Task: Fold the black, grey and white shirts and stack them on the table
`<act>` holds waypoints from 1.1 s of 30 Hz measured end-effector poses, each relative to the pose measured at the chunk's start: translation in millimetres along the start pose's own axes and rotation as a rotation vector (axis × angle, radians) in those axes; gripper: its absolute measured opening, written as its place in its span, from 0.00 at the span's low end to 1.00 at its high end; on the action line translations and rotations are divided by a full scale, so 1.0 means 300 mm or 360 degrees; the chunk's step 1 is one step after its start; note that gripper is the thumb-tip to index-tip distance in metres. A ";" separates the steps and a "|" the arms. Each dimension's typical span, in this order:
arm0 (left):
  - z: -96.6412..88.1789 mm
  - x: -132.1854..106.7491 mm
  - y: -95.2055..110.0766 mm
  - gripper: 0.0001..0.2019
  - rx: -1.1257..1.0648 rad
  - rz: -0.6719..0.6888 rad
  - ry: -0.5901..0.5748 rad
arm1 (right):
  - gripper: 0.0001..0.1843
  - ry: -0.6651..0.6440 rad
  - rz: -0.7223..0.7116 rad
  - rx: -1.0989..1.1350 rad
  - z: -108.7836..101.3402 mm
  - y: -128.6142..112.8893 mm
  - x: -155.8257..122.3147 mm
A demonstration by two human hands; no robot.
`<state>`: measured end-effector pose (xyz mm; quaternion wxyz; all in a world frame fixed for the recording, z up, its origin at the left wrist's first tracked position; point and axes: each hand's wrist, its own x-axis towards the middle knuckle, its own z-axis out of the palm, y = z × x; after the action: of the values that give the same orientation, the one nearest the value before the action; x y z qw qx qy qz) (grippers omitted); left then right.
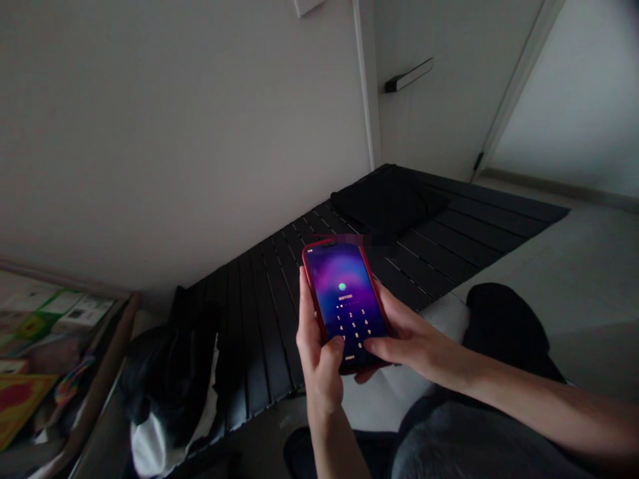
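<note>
A phone in a red case [344, 299] is held up in front of me, its lit screen showing a purple background and a number keypad. My left hand [319, 359] wraps the phone's left edge, with its thumb resting on the lower screen. From the right, my right hand [414, 342] cups the phone's lower corner, thumb pointing at the keypad. Both forearms come in from the bottom of the view.
A black slatted platform [269, 313] runs along the pale wall, with a dark cushion [384, 199] at its far end. Dark clothing and a white bag [170, 379] lie heaped at left beside a box of colourful papers [44, 346]. My dark-clothed legs [499, 332] rest below.
</note>
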<state>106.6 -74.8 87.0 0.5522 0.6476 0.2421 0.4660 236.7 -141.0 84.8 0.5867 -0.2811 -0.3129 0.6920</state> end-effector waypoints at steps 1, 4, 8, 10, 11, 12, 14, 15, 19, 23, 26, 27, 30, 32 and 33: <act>0.000 0.000 0.002 0.38 0.0012 0.0003 0.0005 | 0.49 -0.0001 0.0003 -0.0007 0.001 -0.002 0.001; -0.003 -0.001 0.009 0.38 0.0027 -0.0030 0.0008 | 0.51 0.0026 -0.0027 -0.0023 0.007 -0.002 0.007; -0.010 -0.002 0.013 0.38 0.0052 -0.0052 -0.0003 | 0.50 0.0067 -0.0054 -0.0035 0.015 0.002 0.014; -0.010 -0.002 0.013 0.38 0.0061 -0.0040 0.0003 | 0.50 0.0064 -0.0049 -0.0027 0.016 0.001 0.013; -0.009 -0.001 0.013 0.37 0.0060 -0.0032 0.0007 | 0.49 0.0055 -0.0044 -0.0018 0.016 0.001 0.012; -0.008 -0.001 0.013 0.37 0.0056 -0.0023 0.0013 | 0.49 0.0043 -0.0034 -0.0007 0.016 0.000 0.011; -0.004 0.000 0.013 0.36 0.0048 0.0001 0.0023 | 0.48 0.0018 -0.0015 0.0013 0.014 0.000 0.008; -0.002 0.000 0.013 0.36 0.0045 0.0011 0.0028 | 0.48 0.0011 -0.0008 0.0018 0.013 0.001 0.006; 0.001 0.001 0.013 0.35 0.0065 0.0017 0.0042 | 0.47 0.0013 -0.0024 0.0007 0.011 0.007 0.005; 0.000 0.002 0.015 0.35 0.0116 0.0006 0.0054 | 0.46 0.0025 -0.0019 0.0009 0.012 0.006 0.004; 0.003 0.003 0.017 0.36 0.0161 0.0000 0.0067 | 0.46 0.0025 -0.0014 0.0006 0.012 0.002 0.003; 0.004 0.003 0.018 0.36 0.0168 -0.0002 0.0070 | 0.46 0.0022 -0.0021 0.0005 0.012 0.001 0.003; 0.007 0.003 0.020 0.36 0.0154 -0.0043 0.0094 | 0.45 0.0020 -0.0061 0.0007 0.012 0.002 0.004; 0.005 0.003 0.019 0.36 0.0129 -0.0069 0.0104 | 0.46 0.0034 -0.0071 0.0009 0.012 0.005 0.007; 0.003 0.003 0.019 0.37 0.0108 -0.0073 0.0095 | 0.46 0.0037 -0.0066 0.0010 0.011 0.006 0.008</act>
<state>106.8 -76.0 92.6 0.5330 0.6460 0.2889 0.4638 232.6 -139.1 85.4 0.6054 -0.2808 -0.3096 0.6774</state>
